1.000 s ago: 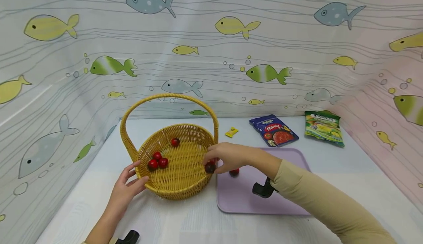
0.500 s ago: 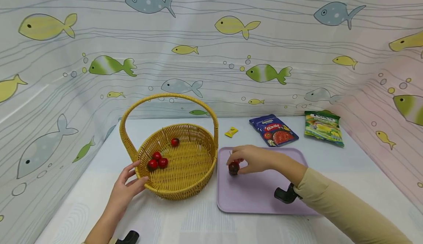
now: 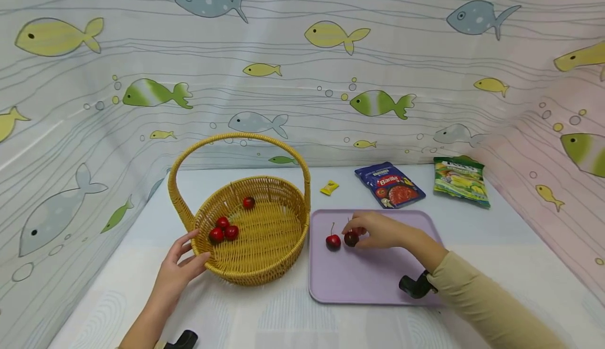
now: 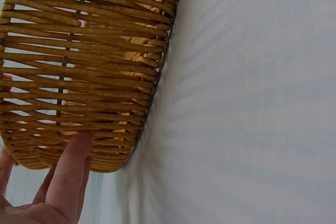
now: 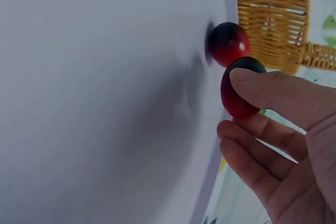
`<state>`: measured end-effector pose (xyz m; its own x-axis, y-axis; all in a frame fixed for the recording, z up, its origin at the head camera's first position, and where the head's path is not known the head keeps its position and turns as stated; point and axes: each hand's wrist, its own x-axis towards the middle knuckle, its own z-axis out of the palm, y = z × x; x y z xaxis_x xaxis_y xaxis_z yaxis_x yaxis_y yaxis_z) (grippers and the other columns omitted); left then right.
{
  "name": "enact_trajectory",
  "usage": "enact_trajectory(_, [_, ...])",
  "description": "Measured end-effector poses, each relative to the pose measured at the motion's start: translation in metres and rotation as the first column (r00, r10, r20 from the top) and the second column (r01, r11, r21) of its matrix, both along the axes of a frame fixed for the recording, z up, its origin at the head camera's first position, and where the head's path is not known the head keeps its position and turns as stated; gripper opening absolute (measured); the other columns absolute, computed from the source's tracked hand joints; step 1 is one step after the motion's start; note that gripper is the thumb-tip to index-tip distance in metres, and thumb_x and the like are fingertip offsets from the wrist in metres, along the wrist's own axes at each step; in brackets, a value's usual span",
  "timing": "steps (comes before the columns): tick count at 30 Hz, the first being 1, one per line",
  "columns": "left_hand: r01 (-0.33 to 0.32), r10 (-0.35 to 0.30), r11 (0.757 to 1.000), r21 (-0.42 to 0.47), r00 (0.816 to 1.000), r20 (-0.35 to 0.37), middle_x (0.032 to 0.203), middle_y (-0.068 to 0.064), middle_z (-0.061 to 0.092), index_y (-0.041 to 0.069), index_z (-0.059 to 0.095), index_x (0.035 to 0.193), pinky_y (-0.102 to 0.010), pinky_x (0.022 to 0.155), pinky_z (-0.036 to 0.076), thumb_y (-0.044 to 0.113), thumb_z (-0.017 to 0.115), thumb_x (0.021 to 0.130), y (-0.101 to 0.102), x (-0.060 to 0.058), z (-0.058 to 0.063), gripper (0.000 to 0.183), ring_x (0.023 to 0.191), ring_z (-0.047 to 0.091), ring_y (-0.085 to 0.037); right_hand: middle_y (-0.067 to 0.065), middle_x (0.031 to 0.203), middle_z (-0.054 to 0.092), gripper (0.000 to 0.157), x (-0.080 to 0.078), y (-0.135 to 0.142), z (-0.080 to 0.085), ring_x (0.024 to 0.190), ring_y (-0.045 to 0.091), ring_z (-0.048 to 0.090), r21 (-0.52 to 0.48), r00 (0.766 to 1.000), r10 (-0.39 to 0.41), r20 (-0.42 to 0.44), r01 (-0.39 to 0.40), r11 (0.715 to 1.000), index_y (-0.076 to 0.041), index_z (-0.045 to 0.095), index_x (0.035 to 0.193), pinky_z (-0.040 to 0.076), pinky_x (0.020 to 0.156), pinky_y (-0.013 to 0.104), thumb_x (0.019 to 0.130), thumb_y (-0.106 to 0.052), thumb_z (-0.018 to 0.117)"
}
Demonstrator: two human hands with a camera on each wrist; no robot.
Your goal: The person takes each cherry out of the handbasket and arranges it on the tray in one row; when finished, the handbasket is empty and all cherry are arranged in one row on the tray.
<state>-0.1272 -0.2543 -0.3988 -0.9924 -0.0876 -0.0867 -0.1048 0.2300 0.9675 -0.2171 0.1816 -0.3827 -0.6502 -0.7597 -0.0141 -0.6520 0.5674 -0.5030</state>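
Note:
In the head view my right hand (image 3: 375, 231) is over the left part of the lilac tray (image 3: 368, 286). It pinches a dark red cherry (image 5: 242, 90) between thumb and fingers. Just left of that, another cherry (image 3: 333, 242) with its stem up rests on the tray. My left hand (image 3: 177, 265) rests against the left side of the yellow wicker basket (image 3: 264, 275), near the foot of its handle. In the left wrist view its thumb lies along the woven outer wall, fingers extended. Several cherries (image 3: 231, 233) sit inside the basket toward its left.
Behind the tray lie a blue Barilla pouch (image 3: 391, 185) and a green snack bag (image 3: 460, 181). A small yellow wrapped candy (image 3: 329, 187) is to the right of the basket's handle. A fish-printed sheet (image 3: 283, 91) stands behind the white table.
My right hand has carried the cherry from the basket's right rim rightward over the tray, past the other cherry there. The left hand stays at the basket.

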Motion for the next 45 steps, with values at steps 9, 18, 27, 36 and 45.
enact_trajectory(9, [0.004, -0.004, 1.0, -0.004, 1.0, -0.011, 0.14, -0.024, 0.022, 0.01, 0.023, 0.145, -0.026, 0.078, 0.052, 0.019, 0.061, 0.091, -0.001, -0.001, 0.0, 0.067, 0.092, 0.051, 0.005, -0.001, 0.085, 0.054, 0.034, -0.007, 0.004, -0.014, 0.077, 0.015, 0.05, -0.002, 1.0, -0.015, -0.022, 0.015, 1.0, -0.008, 0.066, 0.107, 0.045, 0.068, 0.026, 0.074, -0.005, 0.074])
enact_trajectory(18, [0.007, -0.007, 1.0, 0.004, 1.0, -0.02, 0.139, -0.024, 0.023, 0.01, 0.024, 0.145, -0.026, 0.078, 0.052, 0.019, 0.062, 0.091, 0.0, -0.003, -0.001, 0.066, 0.092, 0.052, 0.005, -0.003, 0.083, 0.053, 0.035, -0.01, 0.005, -0.015, 0.075, 0.014, 0.049, 0.014, 0.999, -0.033, -0.002, 0.033, 0.999, -0.009, 0.066, 0.109, 0.045, 0.065, 0.025, 0.074, -0.006, 0.074])
enact_trajectory(27, [0.013, -0.013, 1.0, -0.003, 1.0, -0.023, 0.14, -0.023, 0.022, 0.012, 0.023, 0.146, -0.027, 0.079, 0.052, 0.019, 0.061, 0.092, -0.001, -0.005, -0.003, 0.067, 0.093, 0.051, 0.005, -0.002, 0.085, 0.054, 0.036, -0.011, 0.005, -0.014, 0.076, 0.015, 0.05, 0.017, 1.0, -0.018, -0.01, 0.018, 1.0, -0.008, 0.066, 0.109, 0.045, 0.065, 0.026, 0.074, -0.005, 0.074])
enact_trajectory(36, [0.009, -0.009, 1.0, 0.0, 1.0, -0.014, 0.14, -0.024, 0.022, 0.013, 0.022, 0.147, -0.027, 0.079, 0.052, 0.018, 0.061, 0.092, -0.001, -0.004, -0.004, 0.067, 0.094, 0.051, 0.004, 0.004, 0.095, 0.059, 0.036, -0.009, 0.003, 0.005, 0.086, 0.023, 0.056, 0.041, 0.999, -0.038, -0.004, 0.038, 0.998, -0.006, 0.064, 0.112, 0.05, 0.075, 0.036, 0.077, -0.003, 0.07])
enact_trajectory(45, [-0.001, 0.001, 1.0, 0.008, 1.0, -0.011, 0.139, -0.022, 0.024, 0.011, 0.024, 0.145, -0.027, 0.079, 0.052, 0.019, 0.062, 0.091, -0.002, 0.0, -0.005, 0.067, 0.095, 0.051, 0.002, -0.005, 0.095, 0.058, 0.034, -0.011, -0.019, 0.047, 0.089, 0.019, 0.056, 0.001, 0.998, 0.028, -0.056, -0.028, 1.0, -0.013, 0.065, 0.111, 0.051, 0.077, 0.032, 0.079, -0.01, 0.074])
